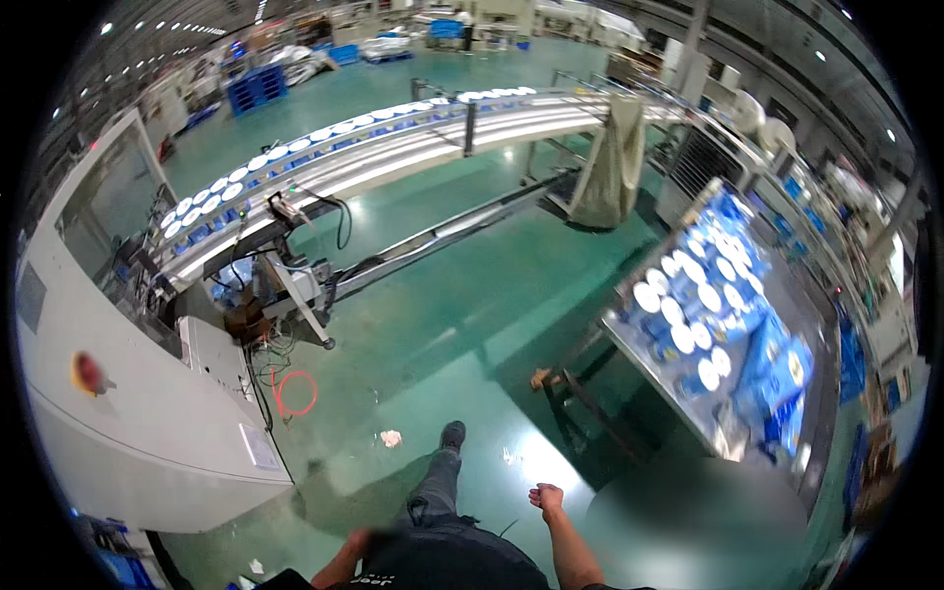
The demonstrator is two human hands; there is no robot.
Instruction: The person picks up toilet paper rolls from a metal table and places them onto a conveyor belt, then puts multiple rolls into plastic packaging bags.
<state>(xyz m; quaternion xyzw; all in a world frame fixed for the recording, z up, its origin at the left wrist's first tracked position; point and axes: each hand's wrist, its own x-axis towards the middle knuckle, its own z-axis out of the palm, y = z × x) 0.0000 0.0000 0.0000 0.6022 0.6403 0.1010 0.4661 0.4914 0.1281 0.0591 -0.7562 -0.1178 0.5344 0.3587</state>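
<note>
Blue packs (777, 379) on the steel table (644, 362) at two o'clock lie unhandled; right hand (547, 497) loosely curled, empty, mid-stride; left hand (356, 539) obscured, grip indeterminable.

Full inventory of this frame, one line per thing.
Conveyor: one, long, curved, white, across the upper half, carrying a row of round white-topped packs.
Machine cabinet: one, white, left side, red round button on its face.
Red cable loop: one, on the floor beside the cabinet.
Steel table: one, right, loaded with blue and white packs.
Beige sack: one, hanging from the conveyor.
Blue pallets: one stack, far upper left.
Floor: green, glossy.
Right hand: empty, loosely curled, over the floor.
Left hand: at the hip, partly hidden.
</note>
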